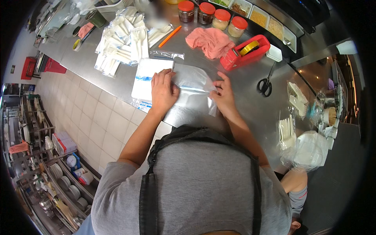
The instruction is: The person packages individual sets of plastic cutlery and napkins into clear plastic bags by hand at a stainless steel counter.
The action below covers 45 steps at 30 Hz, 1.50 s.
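My left hand [164, 89] rests on the right part of a stack of white napkins [143, 88], its fingertips at the edge of a clear plastic bag [192, 79]. My right hand [224, 94] pinches the bag's right side between thumb and fingers. The bag spans the space between both hands on the steel counter. Left of and beyond the napkins lies a pile of white plastic cutlery packed in clear sleeves [117, 44]. Another flat clear wrapper [167, 55] lies just beyond the napkins.
Across the counter [249, 108] are a red tape dispenser [246, 53], a pink cloth [208, 41], an orange pen [169, 36], black-handled scissors [265, 86] and red-lidded jars [221, 19]. Bagged forks [287, 132] lie at the right. Another person's arm [295, 182] is at the lower right.
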Each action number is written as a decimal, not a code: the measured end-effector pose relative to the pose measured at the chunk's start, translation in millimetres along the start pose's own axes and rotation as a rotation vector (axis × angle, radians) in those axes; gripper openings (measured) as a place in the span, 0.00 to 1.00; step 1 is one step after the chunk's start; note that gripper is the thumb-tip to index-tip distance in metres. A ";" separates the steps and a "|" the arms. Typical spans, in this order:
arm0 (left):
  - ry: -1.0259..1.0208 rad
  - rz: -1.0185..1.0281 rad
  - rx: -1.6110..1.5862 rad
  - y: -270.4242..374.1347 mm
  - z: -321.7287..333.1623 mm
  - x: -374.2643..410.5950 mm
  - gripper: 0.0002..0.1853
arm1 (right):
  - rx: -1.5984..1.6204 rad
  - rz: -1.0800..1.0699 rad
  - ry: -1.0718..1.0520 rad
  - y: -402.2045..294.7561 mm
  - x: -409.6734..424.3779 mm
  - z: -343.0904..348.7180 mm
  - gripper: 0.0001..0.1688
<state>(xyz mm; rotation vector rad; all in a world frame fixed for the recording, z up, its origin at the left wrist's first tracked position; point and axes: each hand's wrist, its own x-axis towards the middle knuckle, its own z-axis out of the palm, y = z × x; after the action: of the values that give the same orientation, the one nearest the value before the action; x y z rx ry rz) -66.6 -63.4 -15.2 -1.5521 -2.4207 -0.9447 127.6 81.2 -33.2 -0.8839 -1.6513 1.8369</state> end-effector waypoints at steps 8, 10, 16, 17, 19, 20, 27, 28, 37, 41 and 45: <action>-0.057 -0.026 -0.071 2.3 -3.6 2.9 0.25 | -0.117 0.117 0.129 -10.3 -76.0 -119.7 0.42; -0.051 0.024 -0.061 14.7 -8.8 10.3 0.25 | -0.149 0.148 0.185 -17.3 -95.2 -143.3 0.41; -0.223 0.173 -0.224 52.7 18.2 29.9 0.19 | -0.228 0.177 0.311 -23.8 -123.9 -174.2 0.37; -0.267 0.194 -0.254 58.8 26.4 31.9 0.18 | -0.265 0.157 0.335 -22.5 -126.8 -175.1 0.37; -0.271 0.246 -0.248 71.9 41.7 36.7 0.18 | -0.337 0.120 0.382 -19.2 -132.6 -175.8 0.36; -0.259 0.269 -0.251 74.8 51.2 38.0 0.19 | -0.385 0.116 0.428 -19.4 -134.9 -175.4 0.35; -0.275 0.327 -0.256 93.9 87.9 55.3 0.12 | -0.356 -0.005 0.768 -10.0 -139.6 -168.6 0.27; -0.292 0.336 -0.264 94.4 91.2 59.0 0.11 | -0.354 -0.041 0.847 -13.3 -135.2 -161.7 0.26; -0.388 0.529 -0.485 130.4 62.2 67.2 0.11 | -0.970 -0.425 0.314 -49.7 -49.3 -96.4 0.23; -0.397 0.144 -0.705 126.4 58.2 56.5 0.12 | -0.870 -0.277 0.111 -31.3 -28.6 -100.7 0.15; -0.556 0.088 -0.616 93.1 70.8 44.7 0.07 | -0.784 -0.381 0.148 -17.8 -23.3 -96.9 0.09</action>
<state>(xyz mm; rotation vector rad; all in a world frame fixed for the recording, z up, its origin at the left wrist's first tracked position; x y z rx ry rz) 8.0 37.2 -12.5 -2.3790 -2.4853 -1.5096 215.0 129.9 -17.2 -0.8809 -2.2788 0.8339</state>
